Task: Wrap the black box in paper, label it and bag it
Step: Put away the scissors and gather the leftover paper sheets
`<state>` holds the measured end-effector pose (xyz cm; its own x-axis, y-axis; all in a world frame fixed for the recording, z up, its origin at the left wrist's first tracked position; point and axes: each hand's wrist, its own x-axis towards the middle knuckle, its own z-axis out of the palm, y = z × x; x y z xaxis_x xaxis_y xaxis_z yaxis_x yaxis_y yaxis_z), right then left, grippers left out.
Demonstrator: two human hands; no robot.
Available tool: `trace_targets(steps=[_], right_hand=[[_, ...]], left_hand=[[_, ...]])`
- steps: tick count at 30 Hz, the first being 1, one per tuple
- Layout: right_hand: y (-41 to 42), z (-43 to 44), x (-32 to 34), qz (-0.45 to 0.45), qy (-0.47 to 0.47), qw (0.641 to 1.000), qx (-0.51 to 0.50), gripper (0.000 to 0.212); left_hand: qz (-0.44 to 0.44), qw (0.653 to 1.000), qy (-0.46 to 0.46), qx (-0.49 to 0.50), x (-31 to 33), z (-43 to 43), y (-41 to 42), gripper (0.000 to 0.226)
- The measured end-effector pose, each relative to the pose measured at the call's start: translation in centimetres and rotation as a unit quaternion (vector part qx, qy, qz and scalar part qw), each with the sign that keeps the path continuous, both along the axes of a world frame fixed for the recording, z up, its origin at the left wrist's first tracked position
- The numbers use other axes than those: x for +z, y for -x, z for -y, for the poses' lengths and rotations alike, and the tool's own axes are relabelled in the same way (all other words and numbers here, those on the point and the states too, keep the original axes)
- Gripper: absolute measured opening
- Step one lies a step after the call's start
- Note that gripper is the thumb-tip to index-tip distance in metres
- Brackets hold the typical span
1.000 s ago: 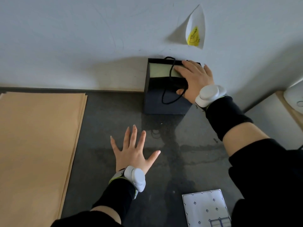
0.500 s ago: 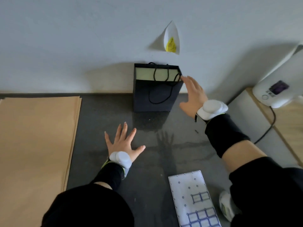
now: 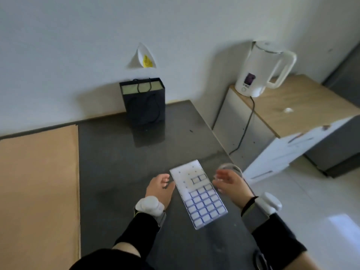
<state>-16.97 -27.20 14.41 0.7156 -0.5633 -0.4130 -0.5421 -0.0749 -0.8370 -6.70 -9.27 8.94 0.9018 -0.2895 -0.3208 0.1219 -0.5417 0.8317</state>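
A black paper bag (image 3: 145, 108) with cord handles stands upright against the wall at the back of the dark table (image 3: 116, 162); a pale surface shows in its open top. No black box is visible. A white label sheet (image 3: 198, 193) with rows of blue-edged stickers lies flat near the table's right front. My left hand (image 3: 159, 189) rests at the sheet's left edge, fingers loosely curled. My right hand (image 3: 230, 184) hovers by the sheet's right edge with relaxed fingers, holding nothing. Both hands are blurred.
A stack of brown wrapping paper (image 3: 39, 191) covers the table's left side. A clear tape roll (image 3: 229, 167) lies just beyond my right hand at the table's edge. A white kettle (image 3: 261, 71) stands on a wooden cabinet (image 3: 302, 106) to the right.
My right hand left the bag and drew back to the label sheet. My left hand moved right to the sheet's other side. The view swung right and pulled back.
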Motion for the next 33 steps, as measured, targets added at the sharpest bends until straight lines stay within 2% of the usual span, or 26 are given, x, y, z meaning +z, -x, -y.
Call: trace_targets(steps=[4, 7, 9, 12, 14, 18, 22, 27, 33], right_hand=[[5.3, -0.2, -0.9, -0.046, -0.101, 0.992, -0.062, 0.033], [8.1, 0.1, -1.5, -0.046, -0.159, 0.981, -0.102, 0.034], [8.9, 0.2, -2.2, -0.034, -0.216, 0.967, -0.129, 0.038], [9.5, 0.4, -3.5, -0.021, -0.291, 0.945, -0.147, 0.048], [9.8, 0.9, -4.1, -0.033, -0.313, 0.942, -0.118, 0.059], [9.7, 1.4, -4.3, -0.034, -0.332, 0.939, -0.087, 0.07], [9.9, 2.5, -4.3, -0.04, -0.354, 0.933, -0.049, 0.08], [9.5, 3.0, -4.1, -0.047, -0.358, 0.932, -0.04, 0.082], [8.8, 3.0, -3.6, -0.054, -0.338, 0.939, -0.03, 0.079]], left_hand=[[-0.126, 0.988, 0.045, 0.076, -0.2, 0.8, 4.9, 0.04], [-0.231, 0.952, 0.103, 0.171, 0.1, 1.3, 8.3, 0.048], [-0.262, 0.937, 0.109, 0.202, 0.0, 2.0, 9.4, 0.053], [-0.265, 0.934, 0.082, 0.226, 0.0, 3.0, 10.2, 0.054], [-0.264, 0.932, 0.068, 0.238, 0.0, 4.1, 10.7, 0.053], [-0.262, 0.926, 0.061, 0.264, 0.7, 5.0, 10.9, 0.055], [-0.291, 0.921, 0.043, 0.255, 1.4, 5.6, 11.4, 0.07], [-0.3, 0.924, 0.015, 0.238, 1.8, 6.3, 11.1, 0.08], [-0.295, 0.916, 0.056, 0.266, 1.3, 6.2, 10.5, 0.069]])
